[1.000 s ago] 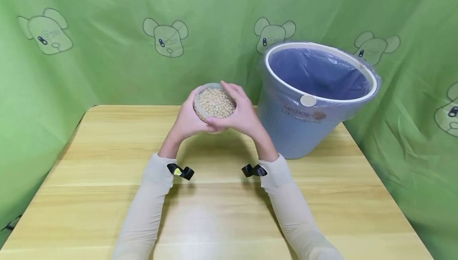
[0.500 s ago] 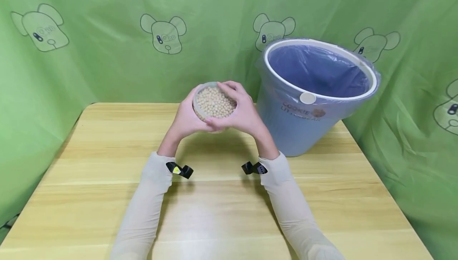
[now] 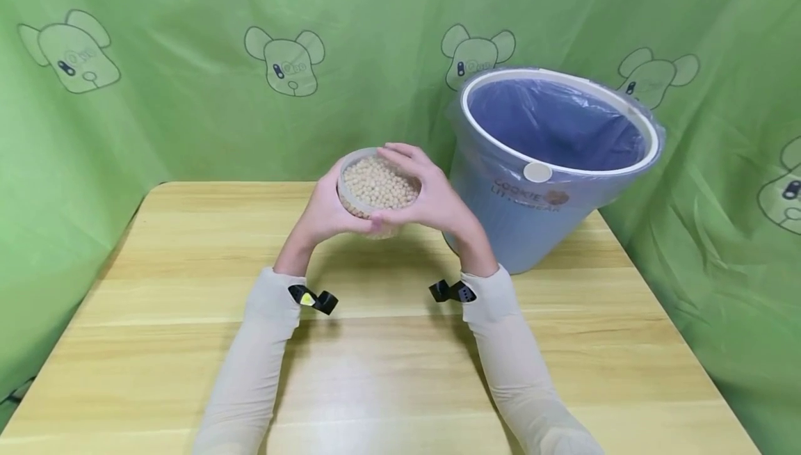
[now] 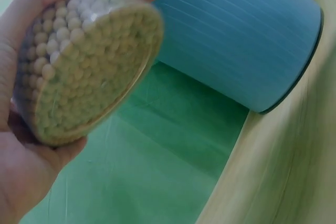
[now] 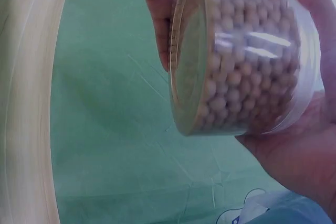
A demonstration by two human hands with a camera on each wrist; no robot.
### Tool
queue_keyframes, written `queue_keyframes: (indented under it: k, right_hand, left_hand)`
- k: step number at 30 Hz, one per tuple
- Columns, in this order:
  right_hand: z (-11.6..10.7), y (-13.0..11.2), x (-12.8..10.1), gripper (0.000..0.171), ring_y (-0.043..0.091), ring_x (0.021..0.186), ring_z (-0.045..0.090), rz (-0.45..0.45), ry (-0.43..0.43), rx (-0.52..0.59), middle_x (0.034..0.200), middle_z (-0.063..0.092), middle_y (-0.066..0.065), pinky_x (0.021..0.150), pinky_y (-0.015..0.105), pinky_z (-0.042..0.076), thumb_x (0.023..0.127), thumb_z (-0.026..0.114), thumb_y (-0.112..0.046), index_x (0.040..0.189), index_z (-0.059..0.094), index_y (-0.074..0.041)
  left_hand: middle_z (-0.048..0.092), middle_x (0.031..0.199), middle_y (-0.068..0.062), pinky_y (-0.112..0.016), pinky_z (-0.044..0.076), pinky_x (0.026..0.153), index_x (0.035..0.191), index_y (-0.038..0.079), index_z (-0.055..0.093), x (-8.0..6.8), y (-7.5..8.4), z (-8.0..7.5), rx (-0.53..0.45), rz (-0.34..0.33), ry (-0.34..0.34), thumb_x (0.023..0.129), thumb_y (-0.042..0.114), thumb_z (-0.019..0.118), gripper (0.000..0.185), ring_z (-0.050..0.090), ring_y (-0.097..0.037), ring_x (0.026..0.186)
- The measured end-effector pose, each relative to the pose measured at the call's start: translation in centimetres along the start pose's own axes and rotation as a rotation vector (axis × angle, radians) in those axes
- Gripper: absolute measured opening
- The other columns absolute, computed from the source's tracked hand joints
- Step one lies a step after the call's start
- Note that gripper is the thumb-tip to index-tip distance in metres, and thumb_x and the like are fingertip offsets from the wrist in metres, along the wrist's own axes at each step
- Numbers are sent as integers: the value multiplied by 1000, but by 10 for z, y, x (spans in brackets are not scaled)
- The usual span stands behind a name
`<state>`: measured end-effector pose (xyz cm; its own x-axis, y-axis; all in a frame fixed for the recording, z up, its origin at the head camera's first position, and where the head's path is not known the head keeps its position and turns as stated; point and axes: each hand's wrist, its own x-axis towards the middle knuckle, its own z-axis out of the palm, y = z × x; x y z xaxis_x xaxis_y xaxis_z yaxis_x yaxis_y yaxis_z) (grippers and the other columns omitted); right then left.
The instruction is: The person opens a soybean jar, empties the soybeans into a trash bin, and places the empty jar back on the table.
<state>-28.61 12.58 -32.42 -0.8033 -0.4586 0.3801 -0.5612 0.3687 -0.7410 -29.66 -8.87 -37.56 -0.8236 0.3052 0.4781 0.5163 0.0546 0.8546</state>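
Pellets (image 3: 378, 184), pale and round, fill a clear jar (image 5: 252, 45) almost to its top, with a bare band of wall left around the mouth. Streaks of glare cross the jar's side in the right wrist view, and its ringed base shows there too; the left wrist view shows more pellets through that base, a little blurred. The jar is held up off the table, left of the bin (image 3: 507, 232) and apart from it.

Both hands grasp it — left hand (image 3: 325, 208) curved round the side farther from the bin, right hand (image 3: 434, 197) round the side nearer to it, with fingers reaching over the rim. Some of the fingertips are hidden.

That bin is bluish, with a white ring round its mouth, a filmy liner (image 3: 557, 121) folded over the edge and lettering on its front, partly readable as "COOKIE". Under it, and spreading left and forward of it, runs a pale wood-grain table (image 3: 375, 371). Behind the bin and to either side hangs a creased green curtain (image 3: 375, 37) — outlined animal heads are printed on it, one partly covered by the bin. Pale sleeves (image 3: 244, 371) cover the arms, and a small black device (image 3: 316, 299) sits at each cuff.
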Motion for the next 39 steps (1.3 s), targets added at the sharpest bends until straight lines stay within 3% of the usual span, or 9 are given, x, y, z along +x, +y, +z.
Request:
queue_keyframes:
  k: [4,7,13,17,26,32,39]
  right_hand:
    - [15,-4,2,105,29,147,37,101,110,-35,163,34,11,124,52,32,66,96,-32,156,44,-17]
    - [28,-9,5,109,32,146,38,178,203,-84,163,31,13,123,53,34,65,95,-41,157,40,-18]
    - [41,-11,6,105,31,138,44,231,318,-105,155,38,15,118,50,40,63,95,-43,153,47,-18]
    - [37,-10,6,102,29,136,46,173,297,-105,153,39,13,117,48,42,63,96,-42,152,50,-20]
    - [15,-4,2,100,30,141,42,46,126,-55,159,35,12,119,52,38,63,97,-33,151,51,-23]
    - [19,-6,5,100,34,149,32,150,127,-57,166,24,12,122,57,32,69,94,-38,155,45,-25]
    - [33,-9,7,101,32,148,31,222,232,-129,163,29,14,120,57,35,69,91,-47,155,45,-21]
  left_hand:
    - [51,150,-9,-45,44,118,155,15,37,-1,0,5,110,-60,132,52,16,101,121,51,-25,136]
    - [52,150,-8,-42,45,117,155,18,37,0,3,10,176,-69,208,51,22,101,122,52,-24,136]
    - [53,149,-6,-41,43,118,153,18,38,0,4,14,208,-67,232,50,21,101,121,52,-23,136]
    - [50,152,-7,-41,43,118,156,18,35,0,3,11,179,-64,199,52,20,101,123,51,-22,138]
    - [52,148,-16,-46,43,118,155,8,37,0,-3,6,58,-16,134,51,9,99,120,52,-32,134]
    - [53,148,-6,-40,45,116,154,18,38,2,-2,12,140,-39,199,51,20,101,120,52,-22,135]
    - [54,148,-5,-40,45,116,153,20,39,2,-3,17,184,-73,229,50,20,102,121,53,-21,135]
